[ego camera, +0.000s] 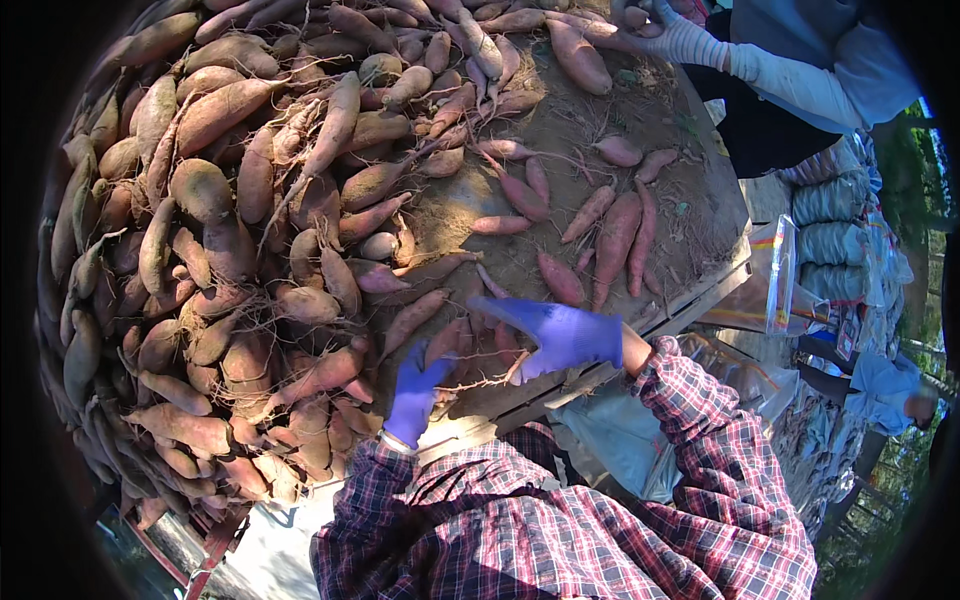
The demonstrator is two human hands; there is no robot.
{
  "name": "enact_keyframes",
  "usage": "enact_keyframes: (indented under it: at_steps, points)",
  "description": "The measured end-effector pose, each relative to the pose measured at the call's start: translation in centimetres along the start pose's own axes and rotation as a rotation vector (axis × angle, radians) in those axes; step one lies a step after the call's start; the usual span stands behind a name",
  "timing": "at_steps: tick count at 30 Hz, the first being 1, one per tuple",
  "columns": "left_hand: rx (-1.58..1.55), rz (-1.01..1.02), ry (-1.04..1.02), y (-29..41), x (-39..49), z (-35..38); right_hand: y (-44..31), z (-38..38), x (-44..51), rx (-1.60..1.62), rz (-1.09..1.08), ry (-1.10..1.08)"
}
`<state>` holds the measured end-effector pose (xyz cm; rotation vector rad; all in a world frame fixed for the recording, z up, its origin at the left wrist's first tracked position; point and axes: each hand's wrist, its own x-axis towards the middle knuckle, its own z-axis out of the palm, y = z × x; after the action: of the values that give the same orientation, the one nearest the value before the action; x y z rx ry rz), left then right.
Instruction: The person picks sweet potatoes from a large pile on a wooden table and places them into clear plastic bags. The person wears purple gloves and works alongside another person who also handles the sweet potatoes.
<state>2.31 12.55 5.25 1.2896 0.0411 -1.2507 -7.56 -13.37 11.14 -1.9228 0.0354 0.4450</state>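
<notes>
My left hand (415, 397), in a purple knit glove, is at the near edge of a soil-covered wooden platform (637, 112). A thin, stringy root (480, 384) runs from its fingers towards my right hand (566, 337), gloved alike. My right thumb is beside the root's other end, and the forefinger stretches out to the left, well apart from the thumb. Whether the right hand grips the root is hard to see. Just past my left fingertips lies a reddish sweet potato (448, 339), with another sweet potato (415, 319) farther out.
A large heap of sweet potatoes (225, 225) fills the left side. Several loose sweet potatoes (616, 240) lie on the platform. Across it, a co-worker's gloved hand (679, 41) reaches in. Clear plastic bags (769, 277) hang at the right edge; filled bags (832, 232) are stacked beyond.
</notes>
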Motion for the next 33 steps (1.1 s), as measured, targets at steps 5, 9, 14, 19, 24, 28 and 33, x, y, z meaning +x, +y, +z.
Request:
enact_keyframes:
  at_steps: [5, 9, 14, 19, 24, 28, 33]
  points:
    - [-0.460, 0.228, 0.142, 1.3, 0.2, -2.0, 7.2, -7.5, 10.6, -0.644, 0.353, 0.589]
    - [-1.038, 0.125, -0.268, 1.9, 4.4, -0.1, 10.1, -8.2, 15.3, -0.771, 0.546, 0.388]
    - [-0.912, 0.314, -0.424, 1.8, 7.8, 1.6, 7.0, -9.2, 9.9, 0.027, 0.286, 0.616]
    - [-0.531, 0.235, -0.471, 0.4, 5.9, 4.1, 4.7, -0.5, 2.1, 0.788, 0.195, 0.432]
    - [-0.166, 0.030, -0.544, -2.8, -1.9, 3.9, 3.0, 11.1, -3.7, 0.184, 0.368, 0.583]
    - [-0.307, -0.356, -0.625, -4.8, -6.7, 2.3, 1.0, 15.4, -7.2, -0.194, 0.355, 0.441]
    - [-0.576, -0.282, -0.546, -4.5, -8.2, 0.1, 3.2, 9.5, -8.5, -0.126, 0.640, 0.785]
